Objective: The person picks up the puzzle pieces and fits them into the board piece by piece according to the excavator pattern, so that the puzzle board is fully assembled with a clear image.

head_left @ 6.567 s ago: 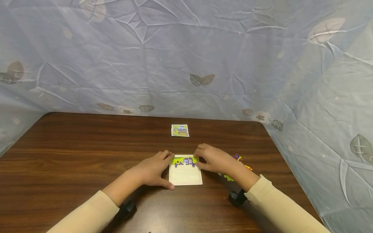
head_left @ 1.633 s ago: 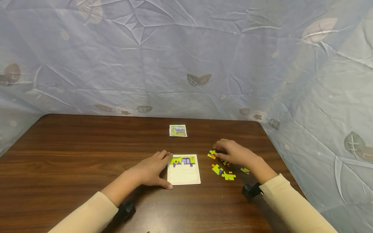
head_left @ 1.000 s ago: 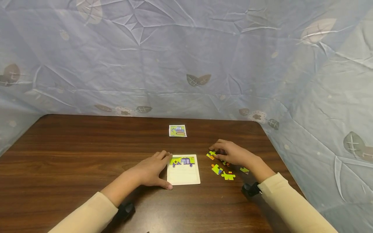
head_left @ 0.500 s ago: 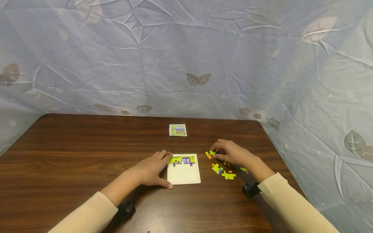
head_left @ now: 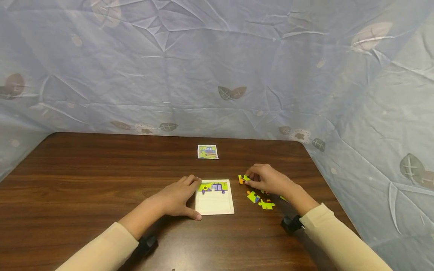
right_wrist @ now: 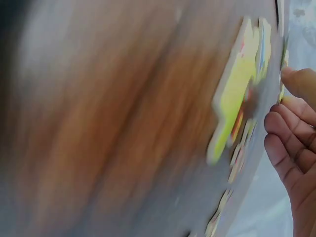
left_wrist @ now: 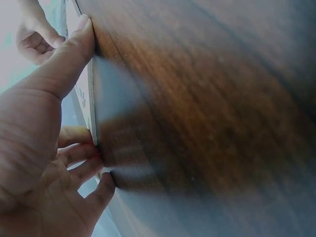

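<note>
My left hand (head_left: 178,195) rests along the left side of a white square puzzle tray (head_left: 214,206), its fingers at the far corner and its thumb at the near one. In the left wrist view the thumb and fingertips touch the tray's edge (left_wrist: 92,98). A strip of joined pieces (head_left: 217,187), green with a purple vehicle, lies along the tray's far side. Right of the tray, my right hand (head_left: 269,178) pinches a green and orange puzzle piece (head_left: 241,179) between thumb and fingers. The right wrist view shows this piece edge-on, partly hidden by the thumb.
Several loose pieces lie below the right hand, among them a green and blue piece (head_left: 252,197) and a green one (head_left: 266,204). A small picture card (head_left: 208,152) of a purple digger lies farther back on the brown wooden table (head_left: 118,165). Patterned cloth (head_left: 190,75) hangs behind.
Since the oldest frame, my right hand has left the tray and gone right to the loose pieces. Lately the pinched piece has turned and shifted slightly left. My left hand keeps its place.
</note>
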`<state>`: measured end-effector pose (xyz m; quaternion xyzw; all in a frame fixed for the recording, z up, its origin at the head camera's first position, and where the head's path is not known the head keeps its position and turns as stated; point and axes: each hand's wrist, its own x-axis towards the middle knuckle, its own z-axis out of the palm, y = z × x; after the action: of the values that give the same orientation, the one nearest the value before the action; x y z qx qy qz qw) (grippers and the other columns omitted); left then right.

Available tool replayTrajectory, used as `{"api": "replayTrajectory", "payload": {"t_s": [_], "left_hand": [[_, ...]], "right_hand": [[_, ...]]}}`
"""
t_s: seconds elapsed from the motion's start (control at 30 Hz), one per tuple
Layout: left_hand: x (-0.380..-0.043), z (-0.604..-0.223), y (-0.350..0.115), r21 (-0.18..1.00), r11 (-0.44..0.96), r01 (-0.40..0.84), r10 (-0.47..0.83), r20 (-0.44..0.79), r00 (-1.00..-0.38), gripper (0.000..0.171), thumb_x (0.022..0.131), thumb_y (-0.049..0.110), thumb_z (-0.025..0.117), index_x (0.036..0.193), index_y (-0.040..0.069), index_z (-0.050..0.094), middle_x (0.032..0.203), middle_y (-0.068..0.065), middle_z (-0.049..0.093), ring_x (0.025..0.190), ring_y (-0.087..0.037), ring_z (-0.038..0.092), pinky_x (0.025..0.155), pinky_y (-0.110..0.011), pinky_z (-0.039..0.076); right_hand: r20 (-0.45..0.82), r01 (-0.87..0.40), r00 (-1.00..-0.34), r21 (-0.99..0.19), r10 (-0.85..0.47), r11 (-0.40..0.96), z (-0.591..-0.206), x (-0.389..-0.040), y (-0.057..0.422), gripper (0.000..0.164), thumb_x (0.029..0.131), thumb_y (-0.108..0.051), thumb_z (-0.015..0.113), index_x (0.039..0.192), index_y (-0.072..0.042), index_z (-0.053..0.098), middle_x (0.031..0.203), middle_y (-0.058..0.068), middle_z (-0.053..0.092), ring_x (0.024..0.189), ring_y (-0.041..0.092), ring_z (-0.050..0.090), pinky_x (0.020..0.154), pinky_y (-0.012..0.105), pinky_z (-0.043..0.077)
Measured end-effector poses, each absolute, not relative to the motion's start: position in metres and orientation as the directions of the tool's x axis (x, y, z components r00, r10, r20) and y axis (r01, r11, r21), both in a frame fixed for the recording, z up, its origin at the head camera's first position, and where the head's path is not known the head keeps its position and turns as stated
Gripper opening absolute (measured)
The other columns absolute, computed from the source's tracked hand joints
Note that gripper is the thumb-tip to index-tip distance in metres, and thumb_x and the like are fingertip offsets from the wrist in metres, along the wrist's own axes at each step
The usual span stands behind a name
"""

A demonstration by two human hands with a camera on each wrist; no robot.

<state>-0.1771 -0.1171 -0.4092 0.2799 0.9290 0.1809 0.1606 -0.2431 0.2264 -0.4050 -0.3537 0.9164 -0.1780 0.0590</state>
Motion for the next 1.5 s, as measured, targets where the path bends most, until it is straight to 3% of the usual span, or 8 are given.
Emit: {"api": "replayTrajectory", "payload": {"t_s": [0.37,0.6,0.87,1.13,1.5], "left_hand": [[-0.177,-0.409,-0.118,0.428,0.778,0.460,0.577,-0.196,-0.793,0.115,0.080,0.062,0.084,0.162,0.000,0.033,0.165,-0.019,0.037,0.154,-0.040,0.037,0.120,-0.059,0.041],[-0.179,-0.413,-0.116,0.427,0.772,0.471,0.585,-0.185,-0.790,0.114,0.079,0.062,0.084,0.161,0.000,0.035,0.163,-0.017,0.039,0.152,-0.037,0.040,0.119,-0.056,0.043],[-0.179,-0.409,-0.118,0.431,0.766,0.477,0.591,-0.180,-0.786,0.113,0.080,0.061,0.085,0.160,-0.003,0.035,0.162,-0.019,0.039,0.150,-0.039,0.040,0.116,-0.058,0.044],[-0.177,-0.409,-0.118,0.429,0.749,0.504,0.609,-0.147,-0.780,0.112,0.079,0.060,0.086,0.157,-0.005,0.038,0.158,-0.020,0.043,0.146,-0.039,0.044,0.115,-0.057,0.046],[-0.177,-0.409,-0.118,0.430,0.754,0.496,0.605,-0.162,-0.780,0.114,0.079,0.061,0.085,0.159,-0.005,0.036,0.161,-0.022,0.040,0.149,-0.040,0.041,0.114,-0.059,0.046]], "right_hand": [[0.033,-0.651,-0.699,-0.445,-0.715,0.615,-0.398,-0.220,0.178,0.020,0.096,-0.021,0.078,0.109,-0.006,0.075,0.095,0.000,0.073,0.079,0.002,0.062,0.071,0.019,0.056],[0.023,-0.671,-0.688,-0.404,-0.726,0.622,-0.398,-0.206,0.149,0.022,0.094,-0.020,0.079,0.108,-0.004,0.075,0.092,0.001,0.071,0.078,0.005,0.061,0.070,0.017,0.053],[0.005,-0.684,-0.674,-0.382,-0.739,0.621,-0.406,-0.193,0.127,0.012,0.097,-0.021,0.076,0.099,-0.009,0.075,0.090,-0.001,0.067,0.076,0.003,0.053,0.068,0.016,0.048],[0.018,-0.671,-0.699,-0.364,-0.715,0.646,-0.409,-0.187,0.112,0.014,0.098,-0.024,0.076,0.092,-0.012,0.073,0.085,-0.003,0.063,0.071,0.003,0.048,0.062,0.016,0.044],[-0.024,-0.644,-0.733,-0.297,-0.680,0.705,-0.406,-0.184,0.100,0.018,0.100,-0.026,0.073,0.104,-0.010,0.080,0.098,0.002,0.071,0.080,0.006,0.061,0.072,0.021,0.056]]}}
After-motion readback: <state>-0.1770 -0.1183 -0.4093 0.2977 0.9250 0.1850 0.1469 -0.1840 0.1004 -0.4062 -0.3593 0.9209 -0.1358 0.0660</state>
